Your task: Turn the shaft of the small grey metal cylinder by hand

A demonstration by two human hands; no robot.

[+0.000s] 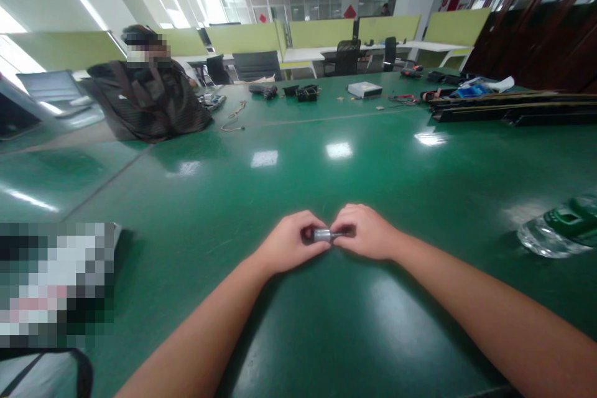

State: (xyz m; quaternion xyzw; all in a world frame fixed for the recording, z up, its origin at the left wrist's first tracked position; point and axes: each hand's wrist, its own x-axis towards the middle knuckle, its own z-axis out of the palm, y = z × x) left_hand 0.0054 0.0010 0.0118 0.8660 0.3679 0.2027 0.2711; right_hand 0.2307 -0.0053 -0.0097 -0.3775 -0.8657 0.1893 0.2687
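A small silver metal cylinder (321,235) lies sideways between my two hands, low over the green table (298,180). The thumb and fingers of my left hand (293,241) are closed around its left end, which is dark and partly hidden. My right hand (368,231) pinches a thin dark rod (342,234) at the cylinder's right end. Whether the rod is joined to the cylinder or only touches it, I cannot tell. Both hands rest close together on or just above the tabletop.
A clear plastic bottle (559,227) lies at the right. On the left are a blurred-out box (60,280) and a large dark bag (149,99). Cables, black parts, a flat white box (364,89) and long dark strips (513,109) lie along the back. A person (144,43) is behind the bag.
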